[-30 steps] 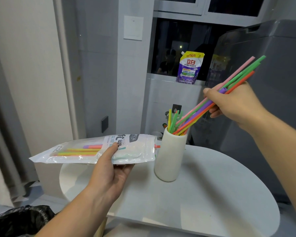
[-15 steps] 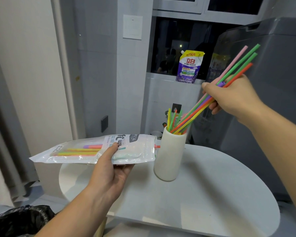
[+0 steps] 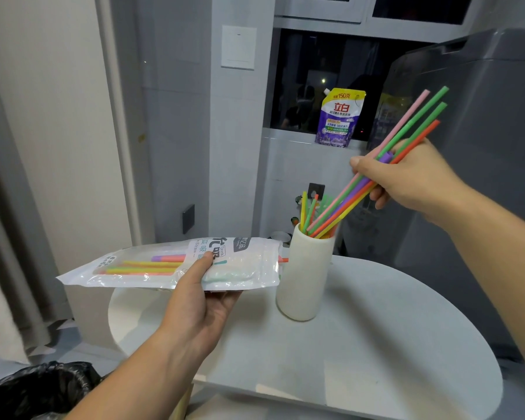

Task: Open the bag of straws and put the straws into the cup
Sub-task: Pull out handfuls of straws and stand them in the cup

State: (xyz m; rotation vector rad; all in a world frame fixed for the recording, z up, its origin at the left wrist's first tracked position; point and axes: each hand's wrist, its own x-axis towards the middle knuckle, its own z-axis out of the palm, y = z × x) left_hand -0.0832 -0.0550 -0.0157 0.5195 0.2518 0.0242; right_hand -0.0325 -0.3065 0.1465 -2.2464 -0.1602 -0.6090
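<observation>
My left hand [image 3: 199, 301] holds the clear plastic straw bag [image 3: 170, 263] flat, left of the cup, with several coloured straws still inside and one tip poking out of its right end. The white cup [image 3: 305, 277] stands upright on the table with a few straws in it. My right hand [image 3: 406, 177] grips a slanted bundle of coloured straws [image 3: 346, 201]; their lower ends sit inside the cup's mouth and their upper ends point up to the right.
The round white table [image 3: 361, 359] carries the cup. A purple detergent pouch [image 3: 340, 116] stands on the window ledge behind. A grey appliance [image 3: 482, 116] fills the right side. A black bin bag [image 3: 34, 389] lies at the lower left.
My right hand has shifted slightly, pushing the bundle's lower ends down into the cup. The left hand and the bag have stayed in place.
</observation>
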